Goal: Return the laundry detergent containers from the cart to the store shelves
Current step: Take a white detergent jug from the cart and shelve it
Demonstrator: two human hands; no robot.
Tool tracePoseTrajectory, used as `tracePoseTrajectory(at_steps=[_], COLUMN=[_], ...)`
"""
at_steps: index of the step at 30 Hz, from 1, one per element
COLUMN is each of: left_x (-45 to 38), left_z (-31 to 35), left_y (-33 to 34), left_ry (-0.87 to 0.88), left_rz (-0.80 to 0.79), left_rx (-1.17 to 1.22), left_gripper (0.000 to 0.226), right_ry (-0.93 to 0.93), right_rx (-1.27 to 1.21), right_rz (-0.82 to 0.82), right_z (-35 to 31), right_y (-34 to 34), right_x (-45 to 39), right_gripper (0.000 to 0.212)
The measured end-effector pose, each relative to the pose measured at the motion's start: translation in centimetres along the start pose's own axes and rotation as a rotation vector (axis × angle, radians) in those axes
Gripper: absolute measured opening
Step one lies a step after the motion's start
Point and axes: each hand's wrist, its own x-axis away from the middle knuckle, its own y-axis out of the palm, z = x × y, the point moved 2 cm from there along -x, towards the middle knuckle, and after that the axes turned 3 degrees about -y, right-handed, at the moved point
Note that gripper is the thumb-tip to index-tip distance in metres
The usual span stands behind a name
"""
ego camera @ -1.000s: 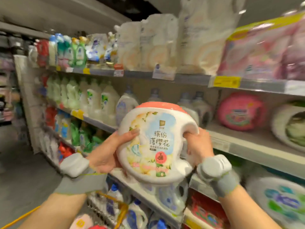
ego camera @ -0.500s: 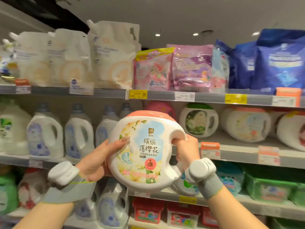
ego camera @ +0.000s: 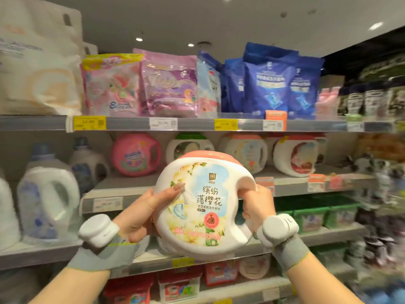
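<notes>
While held upright, tub [ego camera: 197, 207], handle rightward.

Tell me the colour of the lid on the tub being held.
The lid on the held detergent tub is salmon pink, seen in the head view.
</notes>
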Motion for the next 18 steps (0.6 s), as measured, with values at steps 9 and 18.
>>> tracePoseTrajectory(at_steps=[9, 18], left_x=[-11.0, -17.4], left_z=[0.9, 2.6], left_y=[11.6, 14.6], left_ry=[-0.095, -0.250], left_rz=[-0.009, 0.096], left_rx=[0.013, 0.111], left_gripper=[0.074, 0.064], right_ry=[0.125, 0.463], right_rx=[0.038, -0.087], right_rz=[-0.097, -0.484], right_z=[-0.1, -1.3], right_y=[-11.0, -12.3], right_x=[-11.8, -22.5], right_gripper=[0.023, 0.026])
